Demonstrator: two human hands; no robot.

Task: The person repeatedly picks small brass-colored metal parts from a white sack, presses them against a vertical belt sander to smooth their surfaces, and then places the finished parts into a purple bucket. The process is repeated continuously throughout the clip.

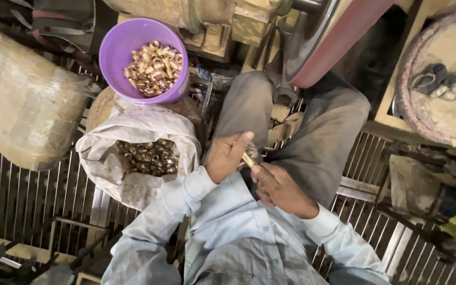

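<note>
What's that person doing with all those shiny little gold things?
A seated person holds one small brass-coloured metal fitting between both hands, the left hand and the right hand meeting over the lap. To the person's left, a white cloth sack lies open with duller brass fittings inside. Beyond it, a round purple plastic bowl holds a pile of brighter, shinier fittings. The floor is a metal grating.

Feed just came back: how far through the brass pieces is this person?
Done, apparently: shiny brass pieces partly fill the purple bucket. In hand: left hand and right hand together hold one brass piece. Left: duller pieces sit in the white sack.
</note>
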